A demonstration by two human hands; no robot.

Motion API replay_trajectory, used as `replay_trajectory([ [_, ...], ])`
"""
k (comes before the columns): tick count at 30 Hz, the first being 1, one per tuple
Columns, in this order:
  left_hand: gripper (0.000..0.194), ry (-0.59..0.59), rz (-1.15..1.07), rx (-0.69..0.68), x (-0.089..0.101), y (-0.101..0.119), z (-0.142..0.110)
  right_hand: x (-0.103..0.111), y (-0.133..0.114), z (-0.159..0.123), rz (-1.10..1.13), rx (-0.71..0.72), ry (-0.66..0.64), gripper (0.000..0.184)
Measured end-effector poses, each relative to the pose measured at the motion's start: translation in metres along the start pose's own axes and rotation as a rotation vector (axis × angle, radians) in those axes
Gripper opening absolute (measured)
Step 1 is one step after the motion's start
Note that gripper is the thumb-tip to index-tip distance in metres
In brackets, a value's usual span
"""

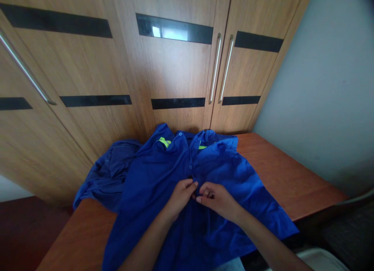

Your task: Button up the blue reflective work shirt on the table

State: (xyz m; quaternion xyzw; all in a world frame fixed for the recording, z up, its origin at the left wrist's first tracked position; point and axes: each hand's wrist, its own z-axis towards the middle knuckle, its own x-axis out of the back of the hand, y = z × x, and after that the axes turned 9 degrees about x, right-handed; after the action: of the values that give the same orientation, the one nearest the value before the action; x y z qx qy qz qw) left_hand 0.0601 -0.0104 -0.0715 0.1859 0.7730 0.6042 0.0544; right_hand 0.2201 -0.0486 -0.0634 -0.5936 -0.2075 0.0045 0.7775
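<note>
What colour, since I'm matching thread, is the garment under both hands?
Mainly blue garment, best in head view.

The fingers of the left hand (pixel 184 191) and right hand (pixel 217 199) cover part of the blue shirt's (pixel 157 185) button strip, and anything pinched there is too small to tell. The bottom edge cuts off the forearms, the shirt's lower left part and a pale rounded object (pixel 321 258). The shirt partly hides a bundled blue cloth (pixel 109 169).
</note>
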Motion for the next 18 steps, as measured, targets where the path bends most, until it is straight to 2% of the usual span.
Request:
replay_trajectory([
  [4, 0.042, -0.045, -0.105, 0.032, 0.005, 0.004, 0.001, 0.006, 0.0, -0.002, 0.154, -0.195, -0.018, 0.035],
  [7, 0.04, -0.096, -0.17, 0.024, 0.006, 0.012, 0.004, 0.011, -0.002, -0.002, 0.243, -0.279, 0.009, 0.038],
  [12, 0.038, -0.122, -0.202, 0.045, 0.004, 0.026, 0.012, 0.011, 0.002, 0.0, 0.32, -0.275, 0.108, 0.03],
  [15, 0.036, -0.126, -0.253, 0.055, 0.003, 0.03, 0.022, 0.01, 0.008, 0.002, 0.206, -0.234, 0.189, 0.021],
  [18, 0.035, -0.091, -0.274, 0.043, 0.0, 0.029, 0.032, 0.011, 0.018, 0.003, 0.006, -0.126, 0.284, 0.013],
])
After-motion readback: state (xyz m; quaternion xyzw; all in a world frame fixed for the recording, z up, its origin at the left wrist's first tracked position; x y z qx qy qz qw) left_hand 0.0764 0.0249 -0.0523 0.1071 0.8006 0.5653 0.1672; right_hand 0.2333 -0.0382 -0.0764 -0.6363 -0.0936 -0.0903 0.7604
